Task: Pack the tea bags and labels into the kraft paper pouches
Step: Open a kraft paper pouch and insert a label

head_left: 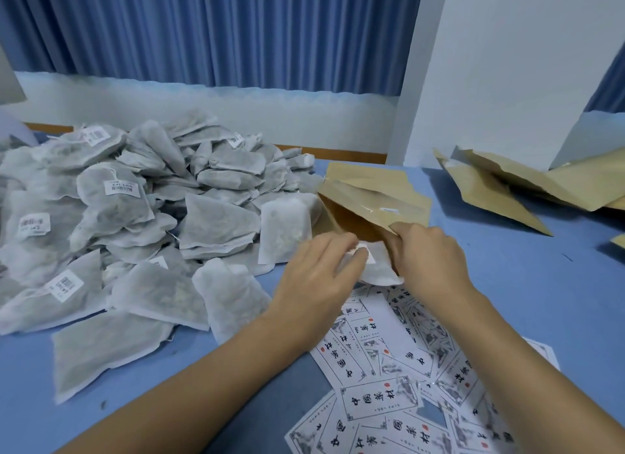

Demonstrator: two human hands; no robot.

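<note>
At the centre of the blue tabletop: one tea bag going into an open pouch, both hands busy.
Tea bag pile fills the left half, back to the far edge; printed labels lie overlapping along the near edge, right of centre; spare pouches are stacked loosely at the far right corner. Kraft pouch lies mid-table touching the pile, mouth toward the person. Right hand grips the mouth's edge, fingers curled. Left hand holds the tea bag at the mouth, partly inside; can't tell if a label is with it.
</note>
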